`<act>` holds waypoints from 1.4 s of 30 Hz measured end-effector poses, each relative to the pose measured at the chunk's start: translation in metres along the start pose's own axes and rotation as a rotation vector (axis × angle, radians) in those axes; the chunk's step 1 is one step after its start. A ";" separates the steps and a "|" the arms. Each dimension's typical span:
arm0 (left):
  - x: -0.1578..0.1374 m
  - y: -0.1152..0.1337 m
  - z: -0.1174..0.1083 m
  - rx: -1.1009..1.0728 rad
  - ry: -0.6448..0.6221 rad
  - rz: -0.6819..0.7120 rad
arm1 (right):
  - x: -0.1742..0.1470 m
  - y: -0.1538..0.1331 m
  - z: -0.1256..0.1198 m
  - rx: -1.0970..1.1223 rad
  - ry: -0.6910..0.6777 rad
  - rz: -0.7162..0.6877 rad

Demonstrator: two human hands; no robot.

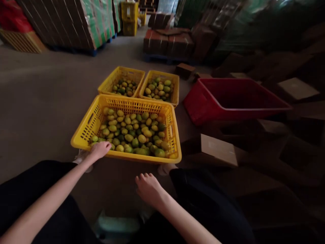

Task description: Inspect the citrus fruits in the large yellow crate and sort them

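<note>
A large yellow plastic crate [142, 157] of green and yellow lemons [134, 135] lies in front of me. My left hand [100, 149] is over its front rim, near the left corner, beside the closest lemons. Its fingers are curled inward; whatever they hold, if anything, is hidden beneath them. Lower and to the right, my right hand [148, 188] hangs in the air, apart from the crate. Those fingers are bent but spaced from one another, and I see nothing in them.
Behind stand two smaller-looking yellow crates, the left one [106, 88] and the right one [176, 88], both with lemons. A red tub [203, 105] stands to the right, near a cardboard box [219, 150]. Strapped carton stacks [167, 44] rise at the back. A pale stool-like object [118, 223] is below me.
</note>
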State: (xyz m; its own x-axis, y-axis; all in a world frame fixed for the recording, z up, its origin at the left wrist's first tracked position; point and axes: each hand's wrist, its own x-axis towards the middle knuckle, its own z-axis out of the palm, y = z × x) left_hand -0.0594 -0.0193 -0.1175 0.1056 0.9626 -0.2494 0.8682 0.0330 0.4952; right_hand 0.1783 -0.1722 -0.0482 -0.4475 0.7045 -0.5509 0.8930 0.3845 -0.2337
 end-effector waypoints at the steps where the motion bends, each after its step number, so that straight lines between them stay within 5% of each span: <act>1: 0.000 -0.003 0.002 0.085 -0.002 0.010 | 0.003 -0.002 0.003 0.002 -0.008 -0.039; 7: -0.001 0.002 0.008 0.311 -0.019 0.041 | 0.012 -0.009 0.003 0.170 -0.012 -0.221; 10: 0.000 0.006 0.007 0.291 -0.081 0.053 | 0.029 0.010 -0.009 0.397 0.155 -0.169; 15: 0.000 0.008 0.010 0.087 -0.067 0.011 | 0.125 0.079 -0.027 0.688 0.421 0.096; 16: 0.000 0.008 0.011 0.010 -0.039 -0.004 | 0.150 0.092 -0.028 0.692 0.413 0.220; 19: 0.000 0.010 0.012 -0.097 -0.008 -0.041 | 0.214 0.112 -0.025 0.661 0.345 0.304; 23: 0.000 0.015 0.007 0.184 -0.108 0.014 | 0.254 0.100 -0.013 0.493 0.190 0.383; 28: 0.000 0.021 0.002 0.311 -0.133 0.026 | 0.253 0.085 -0.010 0.312 0.083 0.459; 33: -0.002 0.018 0.002 0.286 -0.081 0.061 | 0.230 0.089 -0.049 0.283 0.183 0.440; 38: -0.006 0.010 0.003 0.237 0.052 0.174 | 0.207 0.049 -0.091 0.615 0.285 0.228; 42: -0.008 0.006 0.003 0.176 0.055 0.133 | 0.202 0.017 -0.093 0.793 0.261 0.100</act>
State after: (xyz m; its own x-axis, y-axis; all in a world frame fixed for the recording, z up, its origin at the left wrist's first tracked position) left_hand -0.0533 -0.0273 -0.1148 0.2018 0.9689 -0.1433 0.9204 -0.1376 0.3661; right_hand 0.0985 0.0324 -0.0887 -0.2738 0.8657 -0.4191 0.6544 -0.1517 -0.7408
